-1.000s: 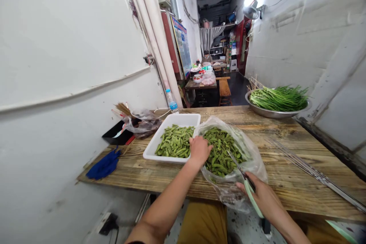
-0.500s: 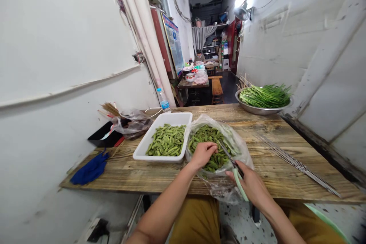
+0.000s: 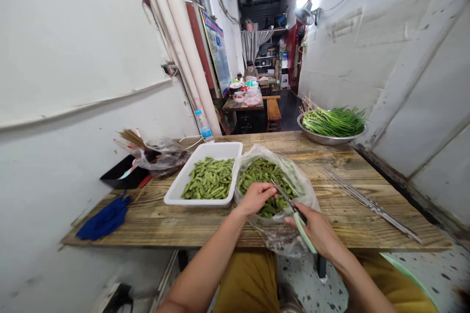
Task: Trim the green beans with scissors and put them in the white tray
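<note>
- Flat green pods (image 3: 262,168) are heaped in a clear plastic bag (image 3: 309,190) on the wooden worktop (image 3: 165,230).
- Left hand (image 3: 254,199): fingertips pinched over the heap; whether a pod is gripped cannot be told.
- Right hand (image 3: 316,227): curled round metal scissors with pale-green handles (image 3: 306,235).
- Blades best kept clear of fingertips and bag.
- White rectangular plastic tray (image 3: 198,202), likewise pod-filled, is set beside.

Left hand (image 3: 258,197), hold too small to tell, scissors handle (image 3: 304,235) partly hidden (under right hand (image 3: 317,227)), forearms (image 3: 210,260) cut off below
</note>
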Demonstrator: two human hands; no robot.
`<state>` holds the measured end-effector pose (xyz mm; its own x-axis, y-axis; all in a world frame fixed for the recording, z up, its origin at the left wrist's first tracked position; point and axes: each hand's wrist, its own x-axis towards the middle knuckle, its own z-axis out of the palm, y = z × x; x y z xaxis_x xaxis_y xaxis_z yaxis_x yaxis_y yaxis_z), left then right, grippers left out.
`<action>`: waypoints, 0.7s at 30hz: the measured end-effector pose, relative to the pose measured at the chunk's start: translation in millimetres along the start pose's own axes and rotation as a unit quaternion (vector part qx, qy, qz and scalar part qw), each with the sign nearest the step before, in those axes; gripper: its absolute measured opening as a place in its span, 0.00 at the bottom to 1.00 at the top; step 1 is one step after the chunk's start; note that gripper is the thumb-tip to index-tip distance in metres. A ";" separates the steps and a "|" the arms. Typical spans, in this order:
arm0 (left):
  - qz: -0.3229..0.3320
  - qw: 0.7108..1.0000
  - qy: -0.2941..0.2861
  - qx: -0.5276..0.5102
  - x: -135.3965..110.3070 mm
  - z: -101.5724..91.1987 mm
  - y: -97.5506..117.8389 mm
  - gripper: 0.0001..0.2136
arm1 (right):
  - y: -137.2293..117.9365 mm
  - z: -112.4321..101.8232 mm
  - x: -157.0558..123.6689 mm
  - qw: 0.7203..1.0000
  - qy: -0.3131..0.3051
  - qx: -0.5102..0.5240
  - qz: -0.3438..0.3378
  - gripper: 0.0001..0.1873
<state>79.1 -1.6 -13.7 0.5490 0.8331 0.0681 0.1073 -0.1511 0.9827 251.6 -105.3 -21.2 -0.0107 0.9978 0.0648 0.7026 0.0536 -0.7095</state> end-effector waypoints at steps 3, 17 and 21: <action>-0.010 1.000 -0.008 -0.007 -0.4 -0.4 0.1 0.14 | -1.2 -0.3 0.2 1.000 -0.002 0.013 -0.011 0.18; -0.097 0.927 0.097 -0.349 -5.9 2.9 -2.7 0.12 | 1.0 2.6 -1.5 0.999 -0.016 0.039 -0.002 0.24; -0.090 0.923 0.104 -0.360 -10.0 7.3 4.4 0.11 | -4.6 4.3 -5.1 1.000 0.019 -0.001 0.003 0.26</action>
<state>80.2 -14.5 -11.3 0.3978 0.9052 -0.1498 -0.4371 0.3305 0.8365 245.3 -110.5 -21.4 0.0209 0.9959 0.0880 0.7036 0.0479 -0.7090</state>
